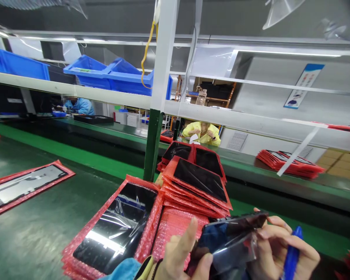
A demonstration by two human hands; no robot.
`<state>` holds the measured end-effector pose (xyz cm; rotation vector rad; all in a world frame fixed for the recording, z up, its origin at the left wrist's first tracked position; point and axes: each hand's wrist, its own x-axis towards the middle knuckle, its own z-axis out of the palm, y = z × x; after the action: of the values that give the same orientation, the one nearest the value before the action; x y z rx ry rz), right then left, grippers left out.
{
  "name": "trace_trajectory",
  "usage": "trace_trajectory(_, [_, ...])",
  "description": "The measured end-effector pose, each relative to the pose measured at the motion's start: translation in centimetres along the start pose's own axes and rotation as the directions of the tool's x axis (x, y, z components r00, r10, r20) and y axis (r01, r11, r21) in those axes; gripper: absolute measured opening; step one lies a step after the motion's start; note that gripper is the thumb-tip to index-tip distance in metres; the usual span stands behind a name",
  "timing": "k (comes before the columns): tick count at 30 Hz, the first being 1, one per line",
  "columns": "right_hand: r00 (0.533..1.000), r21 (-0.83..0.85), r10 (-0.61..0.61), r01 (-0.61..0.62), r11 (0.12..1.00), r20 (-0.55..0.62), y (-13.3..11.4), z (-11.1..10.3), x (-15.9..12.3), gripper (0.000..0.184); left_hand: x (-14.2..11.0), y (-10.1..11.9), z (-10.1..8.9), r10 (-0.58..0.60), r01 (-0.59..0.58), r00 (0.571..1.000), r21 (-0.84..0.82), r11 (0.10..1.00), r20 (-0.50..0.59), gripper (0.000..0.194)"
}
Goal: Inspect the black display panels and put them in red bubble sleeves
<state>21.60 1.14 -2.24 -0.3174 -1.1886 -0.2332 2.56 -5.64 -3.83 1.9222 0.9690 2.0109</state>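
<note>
Low at the right, a dark glossy screen panel is held tilted between my two hands. My left hand grips its near left end, thumb on top and index finger pointing up. At the other end, the fingers of my right hand pinch the panel's edge and a clear film there. A blue pen is tucked in the same right hand. Left of my hands, a black screen lies on red bubble-wrap sleeves. Just beyond is a stack of red bubble-wrap sleeves with a black screen on top.
A green post rises behind the stacks. A silver-backed panel on a red sleeve lies on the green bench. Blue bins sit on the rack above. Two people work across the line. More red sleeves are stacked at right.
</note>
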Motion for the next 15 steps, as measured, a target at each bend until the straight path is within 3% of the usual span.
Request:
trace_trajectory(4, [0.992, 0.013, 0.105, -0.105, 0.994, -0.076, -0.8, 0.6, -0.1, 0.039, -0.5, -0.6, -0.3, 0.034, -0.033, 0.997, -0.016, 0.999, 0.071, 0.1])
trace_trajectory(8, [0.978, 0.024, 0.175, -0.173, 0.985, -0.113, -1.2, 0.7, -0.2, 0.041, -2.5, -3.1, 0.2, -0.02, 0.03, 0.983, -0.051, 0.998, 0.182, 0.081])
trace_trajectory(13, [0.97, 0.0, 0.212, -0.213, 0.977, -0.12, -1.1, 0.5, -0.4, 0.042, -2.4, -4.5, 2.2, 0.15, -0.129, 0.985, -0.208, 0.969, 0.085, 0.07])
trace_trajectory(15, [0.959, -0.01, 0.26, -0.263, 0.965, -0.114, -1.3, 0.6, -0.4, 0.038, -2.0, -4.1, 1.9, 0.124, -0.09, 0.982, -0.227, 0.97, 0.142, 0.065])
